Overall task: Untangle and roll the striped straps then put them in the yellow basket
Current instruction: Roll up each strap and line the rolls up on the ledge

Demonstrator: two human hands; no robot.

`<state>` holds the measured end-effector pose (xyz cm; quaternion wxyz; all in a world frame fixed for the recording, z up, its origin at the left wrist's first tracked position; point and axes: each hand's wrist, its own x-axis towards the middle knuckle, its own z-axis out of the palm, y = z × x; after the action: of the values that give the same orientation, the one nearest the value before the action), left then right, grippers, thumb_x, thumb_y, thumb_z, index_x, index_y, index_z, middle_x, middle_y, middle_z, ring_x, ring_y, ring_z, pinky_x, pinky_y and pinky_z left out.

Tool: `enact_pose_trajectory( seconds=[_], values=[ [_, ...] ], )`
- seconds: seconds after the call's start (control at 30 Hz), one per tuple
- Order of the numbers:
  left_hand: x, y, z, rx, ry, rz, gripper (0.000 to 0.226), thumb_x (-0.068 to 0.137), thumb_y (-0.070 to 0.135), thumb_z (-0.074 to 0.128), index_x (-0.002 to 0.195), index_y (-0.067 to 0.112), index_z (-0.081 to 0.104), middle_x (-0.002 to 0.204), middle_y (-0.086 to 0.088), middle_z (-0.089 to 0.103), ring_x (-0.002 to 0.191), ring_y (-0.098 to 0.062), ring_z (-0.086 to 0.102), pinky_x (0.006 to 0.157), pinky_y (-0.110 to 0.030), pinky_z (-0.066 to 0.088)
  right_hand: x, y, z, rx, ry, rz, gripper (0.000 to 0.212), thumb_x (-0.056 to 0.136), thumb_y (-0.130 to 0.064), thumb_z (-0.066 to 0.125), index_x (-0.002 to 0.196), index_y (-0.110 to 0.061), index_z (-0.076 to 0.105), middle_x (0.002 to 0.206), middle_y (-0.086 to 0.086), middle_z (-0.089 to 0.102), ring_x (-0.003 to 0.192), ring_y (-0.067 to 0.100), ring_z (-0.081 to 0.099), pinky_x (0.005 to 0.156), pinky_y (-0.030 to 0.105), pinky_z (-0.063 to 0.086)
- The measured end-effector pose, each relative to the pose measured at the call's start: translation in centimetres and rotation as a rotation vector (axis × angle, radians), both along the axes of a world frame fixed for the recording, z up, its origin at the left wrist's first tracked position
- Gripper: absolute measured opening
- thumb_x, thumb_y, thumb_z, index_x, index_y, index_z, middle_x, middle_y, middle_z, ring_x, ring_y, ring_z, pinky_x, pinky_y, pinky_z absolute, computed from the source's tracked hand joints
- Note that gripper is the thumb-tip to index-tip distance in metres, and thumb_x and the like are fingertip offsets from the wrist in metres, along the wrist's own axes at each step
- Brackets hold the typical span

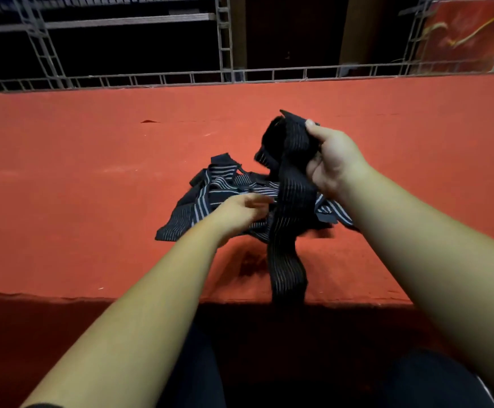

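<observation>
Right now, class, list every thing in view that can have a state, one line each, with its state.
Lifted dark striped fabric strap: raised off the pile, bunched at the top, tail hanging down.
Tangled pile of dark striped straps: unrolled, lying on the red cloth-covered table.
Right hand: fingers curled round the lifted strap's top.
Left hand: blurred, fingers relaxed over the pile, gripping nothing.

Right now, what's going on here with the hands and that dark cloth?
A person works at a red cloth-covered table. The right hand grips one dark strap with thin pale stripes, lifted off the table, its tail hanging to the front edge. The left hand, blurred, reaches with fingers extended toward the tangled pile of striped straps. No yellow basket is in view.
</observation>
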<state>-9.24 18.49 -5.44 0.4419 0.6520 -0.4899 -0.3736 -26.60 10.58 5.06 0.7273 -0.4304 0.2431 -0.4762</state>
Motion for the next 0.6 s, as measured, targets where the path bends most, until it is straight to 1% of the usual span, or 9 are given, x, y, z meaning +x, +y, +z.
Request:
enact_pose_trajectory(
  seconds=[0.03,0.1,0.2,0.3,0.37,0.4,0.5,0.57,0.6],
  values=[
    [-0.5,0.3,0.0,-0.001,0.09,0.028,0.015,0.099,0.017,0.07,0.112,0.016,0.077,0.108,-0.003,0.08,0.099,-0.024,0.078,0.096,-0.043,0.062,0.1,0.0,0.5,0.007,-0.01,-0.006,0.023,0.113,-0.017,0.053,0.111,-0.003,0.071,0.097,0.014,0.08,0.09,0.025,0.079,0.087,0.042,0.066],
    [-1.2,0.1,0.4,-0.036,0.28,0.046,0.015,0.106,0.013,0.061,0.111,0.018,0.075,0.101,-0.003,0.08,0.086,-0.022,0.077,0.083,-0.039,0.061,0.2,-0.1,1.0,0.0,-0.02,-0.027,0.022,0.113,-0.015,0.054,0.114,0.0,0.07,0.098,0.014,0.08,0.09,0.025,0.079,0.087,0.041,0.066],
    [-1.6,0.1,1.7,-0.102,0.456,0.016,0.03,0.098,-0.004,0.056,0.123,0.008,0.067,0.101,-0.015,0.077,0.089,-0.032,0.073,0.085,-0.053,0.062,0.0,0.0,0.8,0.035,-0.013,-0.034,0.026,0.114,-0.014,0.051,0.105,0.001,0.07,0.096,0.015,0.079,0.092,0.027,0.077,0.097,0.043,0.063],
    [-1.4,0.6,2.9,-0.146,0.566,-0.008,0.039,0.092,-0.015,0.04,0.111,0.01,0.063,0.075,-0.008,0.068,0.065,-0.022,0.064,0.063,-0.032,0.059,-0.5,0.1,0.3,0.062,-0.031,-0.017,0.029,0.114,-0.014,0.049,0.101,0.001,0.07,0.102,0.018,0.078,0.101,0.03,0.075,0.107,0.048,0.059],
    [-1.4,1.2,3.1,-0.137,0.625,-0.058,0.038,0.092,-0.015,0.033,0.099,0.011,0.059,0.061,0.001,0.06,0.051,-0.012,0.057,0.057,-0.025,0.053,-0.7,0.0,0.1,0.093,-0.054,-0.022,0.03,0.114,-0.013,0.049,0.097,0.0,0.07,0.096,0.017,0.078,0.095,0.03,0.076,0.102,0.05,0.06],
    [-1.4,1.4,3.0,-0.136,0.655,-0.081,0.035,0.094,-0.014,0.034,0.098,0.011,0.059,0.062,0.002,0.06,0.051,-0.011,0.058,0.059,-0.026,0.053,-0.8,-0.1,0.0,0.113,-0.073,-0.026,0.031,0.114,-0.013,0.048,0.096,-0.001,0.07,0.094,0.017,0.078,0.093,0.03,0.077,0.099,0.051,0.061],
    [-1.3,2.0,3.1,-0.181,0.854,-0.12,0.023,0.098,-0.008,0.048,0.116,0.0,0.059,0.094,-0.01,0.07,0.073,-0.017,0.072,0.064,-0.027,0.06,-0.9,-0.4,-0.3,0.164,-0.096,-0.046,0.029,0.114,-0.013,0.046,0.099,-0.003,0.068,0.1,0.02,0.077,0.097,0.034,0.076,0.097,0.058,0.06],
    [-1.2,1.6,2.9,-0.195,0.9,-0.083,0.035,0.1,-0.002,0.062,0.134,-0.006,0.054,0.119,-0.022,0.069,0.095,-0.025,0.075,0.07,-0.026,0.062,-1.1,-0.6,-0.5,0.177,-0.094,-0.048,0.028,0.114,-0.013,0.045,0.101,-0.003,0.067,0.105,0.021,0.076,0.103,0.037,0.075,0.1,0.061,0.058],
    [-1.3,1.1,2.9,-0.214,0.888,0.007,0.043,0.103,0.0,0.065,0.141,-0.01,0.05,0.128,-0.026,0.067,0.101,-0.027,0.076,0.071,-0.026,0.063,-1.2,-0.8,-0.6,0.181,-0.101,-0.051,0.028,0.114,-0.013,0.045,0.101,-0.003,0.067,0.105,0.021,0.076,0.104,0.037,0.074,0.101,0.062,0.057]
  ],
)
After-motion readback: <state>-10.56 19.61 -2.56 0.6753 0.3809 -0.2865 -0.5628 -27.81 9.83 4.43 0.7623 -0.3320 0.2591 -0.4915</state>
